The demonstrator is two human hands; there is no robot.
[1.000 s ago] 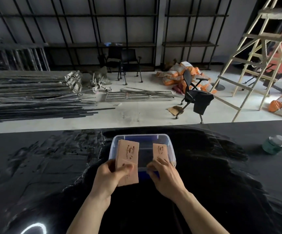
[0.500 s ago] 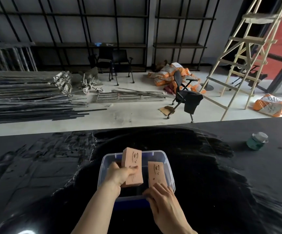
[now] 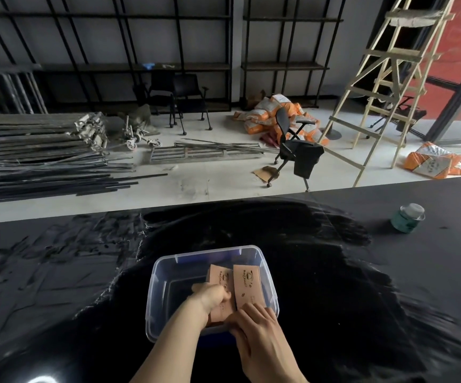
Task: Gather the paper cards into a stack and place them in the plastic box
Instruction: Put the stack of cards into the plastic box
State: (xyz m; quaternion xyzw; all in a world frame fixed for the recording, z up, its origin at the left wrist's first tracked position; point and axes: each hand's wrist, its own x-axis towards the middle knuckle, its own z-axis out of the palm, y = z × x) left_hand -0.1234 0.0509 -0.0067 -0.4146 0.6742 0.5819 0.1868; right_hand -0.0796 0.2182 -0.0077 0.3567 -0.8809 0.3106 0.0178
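A clear plastic box (image 3: 157,294) with a blue base sits on the black table, close in front of me. Inside it are two stacks of tan paper cards with dark printed logos. My left hand (image 3: 210,297) reaches down into the box and grips the left stack of cards (image 3: 219,277). My right hand (image 3: 259,335) rests over the box's near rim, fingers on the lower end of the right stack of cards (image 3: 247,284), which leans against the box's right side. The two stacks stand side by side, touching.
A green jar (image 3: 406,219) with a clear lid stands on the table at the far right. The black table (image 3: 58,272) spreads wide to both sides. Beyond its far edge lie metal bars, office chairs, orange sacks and a wooden ladder on the floor.
My left hand has lowered its stack from above the rim down into the box, next to the right stack. The right hand stays at the near rim. The view has tilted down.
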